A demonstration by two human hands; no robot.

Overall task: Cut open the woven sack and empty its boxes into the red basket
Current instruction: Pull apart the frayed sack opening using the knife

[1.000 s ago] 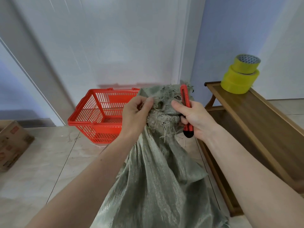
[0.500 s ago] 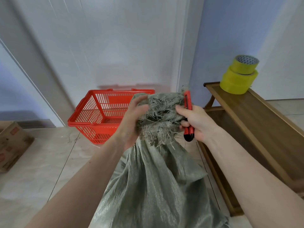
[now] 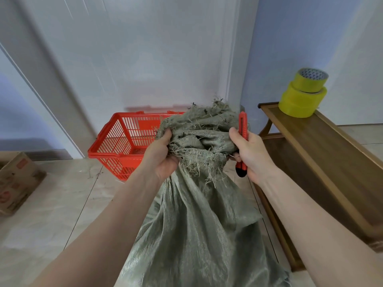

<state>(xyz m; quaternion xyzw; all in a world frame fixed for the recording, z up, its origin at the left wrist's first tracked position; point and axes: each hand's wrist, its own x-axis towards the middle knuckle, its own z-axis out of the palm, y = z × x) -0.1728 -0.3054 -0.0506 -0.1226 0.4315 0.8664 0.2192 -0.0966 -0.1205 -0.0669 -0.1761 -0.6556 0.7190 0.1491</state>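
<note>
A grey-green woven sack (image 3: 192,224) stands on the floor in front of me, its frayed mouth (image 3: 201,131) bunched up at the top. My left hand (image 3: 163,156) grips the left side of the mouth. My right hand (image 3: 250,152) grips a red utility knife (image 3: 242,129) and also pinches the right side of the mouth. The knife points upward; no blade shows. Behind the sack the red basket (image 3: 116,141) sits on the floor against the wall. No boxes are visible; the sack hides its contents.
A wooden bench (image 3: 323,162) runs along the right, with two stacked yellow tape rolls (image 3: 302,96) on its far end. A cardboard box (image 3: 16,181) sits on the tiled floor at far left. White walls stand close behind the basket.
Both hands have pulled apart, spreading the sack's frayed mouth wider. The knife stays in my right hand.
</note>
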